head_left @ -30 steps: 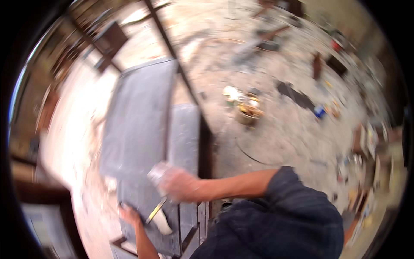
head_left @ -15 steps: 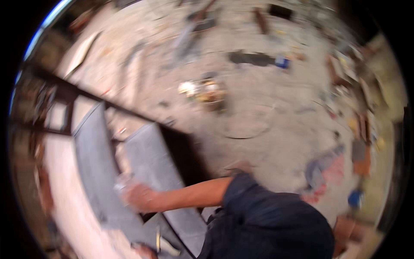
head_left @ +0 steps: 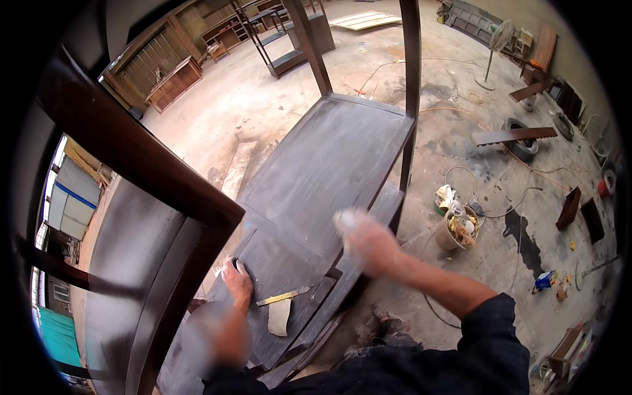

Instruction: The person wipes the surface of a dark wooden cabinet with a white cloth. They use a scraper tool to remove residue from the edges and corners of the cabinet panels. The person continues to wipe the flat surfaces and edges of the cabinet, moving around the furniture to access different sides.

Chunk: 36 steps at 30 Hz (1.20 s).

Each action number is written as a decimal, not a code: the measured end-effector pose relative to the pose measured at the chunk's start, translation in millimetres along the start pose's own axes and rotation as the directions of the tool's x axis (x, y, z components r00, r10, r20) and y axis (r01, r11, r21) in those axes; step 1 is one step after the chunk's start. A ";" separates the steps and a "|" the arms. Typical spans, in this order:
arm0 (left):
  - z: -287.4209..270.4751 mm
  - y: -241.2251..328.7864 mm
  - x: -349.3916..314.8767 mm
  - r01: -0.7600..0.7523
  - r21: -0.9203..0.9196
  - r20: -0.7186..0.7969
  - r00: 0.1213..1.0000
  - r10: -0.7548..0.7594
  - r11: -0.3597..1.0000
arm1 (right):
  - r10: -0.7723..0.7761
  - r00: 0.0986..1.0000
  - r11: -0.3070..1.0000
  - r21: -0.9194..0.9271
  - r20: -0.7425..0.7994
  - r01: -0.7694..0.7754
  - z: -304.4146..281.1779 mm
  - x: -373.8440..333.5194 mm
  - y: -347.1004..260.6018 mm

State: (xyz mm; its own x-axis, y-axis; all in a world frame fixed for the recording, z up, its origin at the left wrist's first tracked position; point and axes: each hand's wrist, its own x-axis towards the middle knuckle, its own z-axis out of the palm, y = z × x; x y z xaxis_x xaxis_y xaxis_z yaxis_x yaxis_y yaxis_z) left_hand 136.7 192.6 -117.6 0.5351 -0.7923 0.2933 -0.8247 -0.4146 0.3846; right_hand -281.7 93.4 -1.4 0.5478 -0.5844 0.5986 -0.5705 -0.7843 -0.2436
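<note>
A dark grey-brown wooden piece of furniture with a flat panel and upright posts stands before me. My right hand, smeared by motion, is over the panel's right side with a small pale pad at its fingertips. My left hand rests at the panel's left edge, fingers curled round it; a dark spot shows between them. Just right of it on the wood lie a yellow utility knife and a beige piece of sandpaper. A round blur covers part of my left forearm.
A dark frame post slants close on my left. Right of the furniture stands a bucket full of scraps. Beyond are a tyre with a toothed board across it, hoses, a blue container and a standing fan.
My view has swung widely, bringing the long panel and posts to the middle. The right hand is now farther right over the panel; the left hand shows more fully at the edge.
</note>
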 end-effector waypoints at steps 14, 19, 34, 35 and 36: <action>-32.7 56.6 -2.0 0.090 0.007 0.114 0.989 -0.090 0.996 | 0.314 0.948 0.935 -0.185 0.043 -0.301 -14.5 44.7 178.4; -19.4 41.4 -4.4 -0.060 0.029 0.045 0.997 0.058 0.998 | 0.539 0.835 0.797 -0.386 0.106 -0.465 -18.6 69.1 224.6; 9.8 -1.0 4.9 -0.065 0.129 -0.106 0.991 0.079 0.990 | 0.505 0.845 0.847 -0.287 0.174 -0.447 27.3 162.1 276.7; 6.8 9.0 -0.5 -0.025 0.108 -0.031 0.999 0.029 0.994 | 0.574 0.778 0.813 -0.293 0.256 -0.503 28.8 158.1 265.7; 2.2 26.2 1.5 0.001 0.075 0.024 1.000 -0.002 0.997 | 0.439 0.879 0.891 -0.213 0.184 -0.401 42.2 144.3 257.0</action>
State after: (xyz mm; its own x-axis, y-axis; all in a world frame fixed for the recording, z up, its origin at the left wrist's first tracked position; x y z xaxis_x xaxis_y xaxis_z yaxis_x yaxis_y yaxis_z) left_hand 115.5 179.6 -109.0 0.5325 -0.8019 0.2710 -0.8359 -0.4476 0.3178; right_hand -323.5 -201.3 -9.8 0.3434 -0.8967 0.2793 -0.8583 -0.4204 -0.2944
